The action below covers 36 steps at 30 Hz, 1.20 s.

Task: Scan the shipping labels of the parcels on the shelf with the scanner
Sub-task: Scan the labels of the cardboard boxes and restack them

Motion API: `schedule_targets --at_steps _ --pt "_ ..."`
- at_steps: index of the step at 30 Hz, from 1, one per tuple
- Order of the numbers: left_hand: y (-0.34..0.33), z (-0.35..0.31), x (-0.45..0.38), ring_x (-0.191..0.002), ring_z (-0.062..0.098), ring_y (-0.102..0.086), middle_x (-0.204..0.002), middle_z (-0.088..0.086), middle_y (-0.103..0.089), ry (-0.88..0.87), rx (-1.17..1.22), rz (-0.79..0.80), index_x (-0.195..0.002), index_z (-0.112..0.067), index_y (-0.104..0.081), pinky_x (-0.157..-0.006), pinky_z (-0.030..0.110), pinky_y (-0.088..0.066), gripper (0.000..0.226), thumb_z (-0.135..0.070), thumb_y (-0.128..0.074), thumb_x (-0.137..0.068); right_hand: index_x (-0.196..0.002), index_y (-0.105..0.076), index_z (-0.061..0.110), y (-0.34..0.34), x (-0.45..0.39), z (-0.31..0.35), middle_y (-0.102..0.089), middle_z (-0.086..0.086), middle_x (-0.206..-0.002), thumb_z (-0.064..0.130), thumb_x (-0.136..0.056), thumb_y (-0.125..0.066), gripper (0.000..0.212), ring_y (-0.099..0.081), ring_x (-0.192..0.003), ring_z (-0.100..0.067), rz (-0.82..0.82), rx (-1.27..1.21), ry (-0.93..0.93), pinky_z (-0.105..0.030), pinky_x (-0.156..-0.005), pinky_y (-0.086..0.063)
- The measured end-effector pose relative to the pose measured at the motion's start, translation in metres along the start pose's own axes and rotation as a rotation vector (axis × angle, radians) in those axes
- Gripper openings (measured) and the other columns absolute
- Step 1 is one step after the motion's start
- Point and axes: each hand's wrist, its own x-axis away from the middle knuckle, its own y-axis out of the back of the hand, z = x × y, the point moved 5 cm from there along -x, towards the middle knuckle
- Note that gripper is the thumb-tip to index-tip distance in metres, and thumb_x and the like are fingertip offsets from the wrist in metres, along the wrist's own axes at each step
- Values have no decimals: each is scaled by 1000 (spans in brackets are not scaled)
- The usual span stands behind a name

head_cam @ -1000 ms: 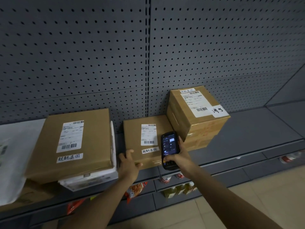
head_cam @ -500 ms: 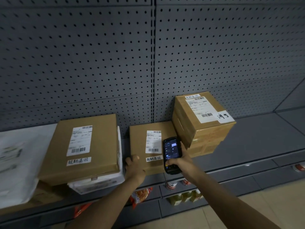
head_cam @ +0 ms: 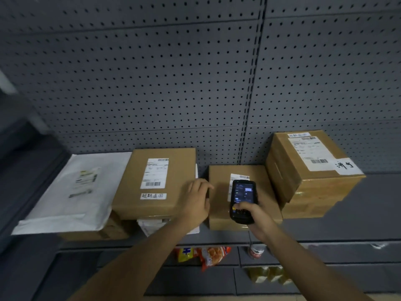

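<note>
Nearest me, my right hand [head_cam: 255, 216] is clamped around the handheld scanner [head_cam: 243, 200], thumb on its keypad, its lit screen facing me. It hovers over the flat middle carton [head_cam: 219, 198] and hides most of that carton's shipping label [head_cam: 238, 177]. My left hand [head_cam: 197, 198] lies open, fingers spread, across the gap between that carton and the left carton [head_cam: 132, 187]; it grips nothing. Further along the grey shelf [head_cam: 358, 213] sit a white mailer bag [head_cam: 65, 192] at far left and a taller carton [head_cam: 312, 170] at right, labels upward. I judge the risk is a misread: held this close and blocking the barcode, the scanner may miss it or catch the left carton's barcode [head_cam: 153, 184] instead.
</note>
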Motion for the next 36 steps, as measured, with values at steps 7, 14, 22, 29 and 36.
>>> schedule_targets --at_steps 7,14,22,29,36 --pt "77 77 9 -130 19 -33 -137 1 -38 26 -141 -67 -132 -19 -45 -111 32 -28 46 -25 -60 -89 -133 -46 11 -86 -3 -9 -63 -25 -117 -14 -73 -61 67 -64 -98 -35 69 -66 7 -39 -67 -54" --pt "119 165 41 -139 21 -19 -145 2 -26 236 -27 -61 -140 -22 -34 -116 35 -17 76 -48 -70 -78 -108 -54 16 -149 2 -25 -63 -16 -99 -19 -79 -52 45 -58 -103 -40 38 -59 47 -52 -94 -44" --pt "114 206 69 -148 26 3 -158 6 16 388 198 198 -152 -29 -11 -120 44 -13 121 -46 -86 -59 -121 -51 23 -150 -3 -44 -56 -27 -130 -19 -75 -58 63 -54 -118 -48 -64 -63 87 -55 -95 -47" --pt "102 198 63 -147 26 13 -160 4 12 374 95 219 -151 -22 14 -121 45 -2 124 -47 -77 -71 -133 -42 16 -144 -1 -44 -58 -24 -127 -16 -76 -59 68 -55 -118 -44 -84 -57 16 -55 -102 -44" --pt "94 188 63 -148 19 7 -159 -2 17 324 201 158 -149 -26 18 -122 44 -10 119 -43 -74 -76 -116 -50 16 -133 8 -27 -64 -16 -102 -20 -79 -52 52 -62 -96 -34 -13 -93 23 -51 -97 -45"
